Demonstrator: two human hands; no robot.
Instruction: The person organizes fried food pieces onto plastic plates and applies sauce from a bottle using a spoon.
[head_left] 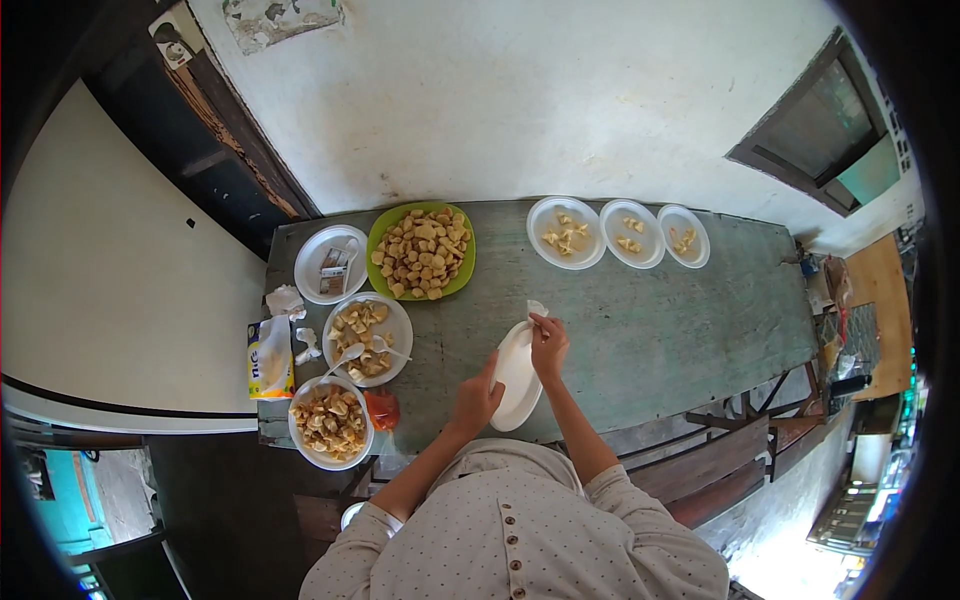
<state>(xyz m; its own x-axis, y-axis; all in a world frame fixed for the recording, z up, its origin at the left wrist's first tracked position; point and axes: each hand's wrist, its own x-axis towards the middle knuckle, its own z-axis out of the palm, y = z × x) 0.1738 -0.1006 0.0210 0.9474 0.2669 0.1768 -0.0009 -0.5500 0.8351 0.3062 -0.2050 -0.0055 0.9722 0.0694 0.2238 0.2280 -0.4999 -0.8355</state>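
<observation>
A white oval plate (517, 388) is tilted up in front of my body at the near side of the table. My left hand (480, 402) grips its left edge, with the fingers partly hidden behind the rim. My right hand (548, 347) is closed on a crumpled white tissue (537, 307) at the plate's upper right rim. To the left stand a white plate of pale food pieces with two white spoons (367, 339), a white bowl of browned pieces (329, 426) and a small orange-red packet (381, 409).
A green bowl of round brown pieces (421, 251) and a white plate with small packets (332, 264) stand at the back left. A tissue pack (270, 360) lies at the left edge. Three white plates with a few pieces, the nearest one (566, 233), line the wall. A wooden bench (700, 460) is at right.
</observation>
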